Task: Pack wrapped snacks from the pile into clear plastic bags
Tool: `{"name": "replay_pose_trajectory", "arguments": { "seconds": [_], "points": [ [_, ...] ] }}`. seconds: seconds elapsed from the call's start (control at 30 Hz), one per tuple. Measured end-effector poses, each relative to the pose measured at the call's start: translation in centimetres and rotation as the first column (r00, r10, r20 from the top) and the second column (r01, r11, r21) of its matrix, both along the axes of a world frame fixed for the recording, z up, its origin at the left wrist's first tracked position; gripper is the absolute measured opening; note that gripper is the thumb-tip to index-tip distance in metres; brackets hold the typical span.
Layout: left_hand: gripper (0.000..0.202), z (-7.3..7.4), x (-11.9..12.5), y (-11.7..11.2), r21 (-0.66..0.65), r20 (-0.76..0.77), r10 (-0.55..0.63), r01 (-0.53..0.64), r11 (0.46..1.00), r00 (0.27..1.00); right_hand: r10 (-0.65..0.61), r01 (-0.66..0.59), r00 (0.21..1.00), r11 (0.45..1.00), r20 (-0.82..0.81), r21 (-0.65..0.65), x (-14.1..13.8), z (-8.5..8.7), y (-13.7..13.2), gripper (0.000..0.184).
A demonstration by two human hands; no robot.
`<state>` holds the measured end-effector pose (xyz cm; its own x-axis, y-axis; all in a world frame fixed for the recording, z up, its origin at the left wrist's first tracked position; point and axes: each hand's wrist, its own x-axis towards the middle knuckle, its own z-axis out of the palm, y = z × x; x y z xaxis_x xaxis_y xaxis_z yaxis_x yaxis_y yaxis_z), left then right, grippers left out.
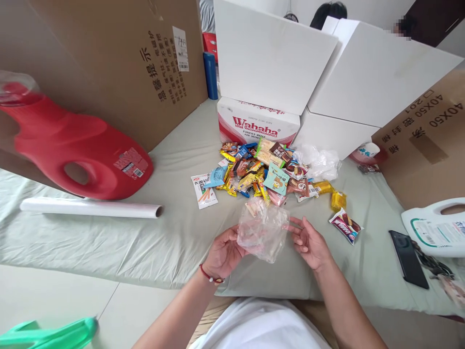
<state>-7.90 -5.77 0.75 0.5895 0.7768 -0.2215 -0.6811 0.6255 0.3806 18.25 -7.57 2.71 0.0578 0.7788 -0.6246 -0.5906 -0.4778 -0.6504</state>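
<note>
A clear plastic bag (267, 232) hangs in front of me, just above the sheet. My left hand (225, 251) is closed on its left edge, thumb on the near side. At the bag's right edge is my right hand (308, 245), its fingers apart and partly bent. The fingertips reach the plastic, but I cannot tell whether they press on it. Just beyond the bag lies a pile of wrapped snacks (250, 169). Among them are a green packet (276, 178) with a cartoon animal and a white packet (204, 191) at the left side.
White boxes (276, 53) and a Wahaba carton (258, 121) stand behind the pile. Left are a red detergent bottle (98, 145) and a white roll (90, 208). Right lie a wrapped cake (346, 226), a crumpled plastic bag (321, 162), a phone (409, 259) and a white bottle (438, 230).
</note>
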Motion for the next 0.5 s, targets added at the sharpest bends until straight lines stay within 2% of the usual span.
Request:
{"name": "replay_pose_trajectory", "arguments": {
  "seconds": [0.1,0.23,0.3,0.37,0.43,0.47,0.5],
  "points": [
    [0.026,-0.5,-0.6,0.5,-0.025,-0.034,-0.051,0.050,0.998,0.998,0.050,-0.054,0.991,0.998,-0.123,-0.030,0.1,-0.5,0.4,0.027],
    [0.022,-0.6,-1.1,0.8,-0.051,-0.189,-0.160,0.153,0.987,0.969,0.118,-0.119,0.983,0.993,-0.142,-0.001,-0.1,-0.8,0.4,0.041],
    [0.016,-0.5,-1.1,0.9,-0.050,-0.297,-0.155,0.147,0.988,0.942,0.159,-0.159,0.980,0.987,-0.116,0.010,-0.3,-0.8,0.2,0.047],
    [0.014,-0.3,-1.0,1.0,-0.030,-0.414,-0.108,0.105,0.994,0.904,0.200,-0.200,0.977,0.980,-0.073,0.009,-0.6,-0.7,0.1,0.049],
    [0.022,0.0,-0.9,1.0,0.034,-0.559,-0.002,0.026,0.999,0.829,0.230,-0.230,0.973,0.973,-0.004,-0.004,-0.9,-0.7,0.0,0.049],
    [0.023,0.2,-0.9,0.8,0.105,-0.651,0.104,-0.047,0.993,0.752,0.241,-0.241,0.970,0.971,0.044,-0.008,-1.0,-0.8,-0.1,0.050],
    [0.024,0.5,-0.8,0.6,0.215,-0.737,0.253,-0.137,0.967,0.627,0.251,-0.252,0.963,0.968,0.098,-0.009,-1.2,-0.9,-0.2,0.051]
  ]
}}
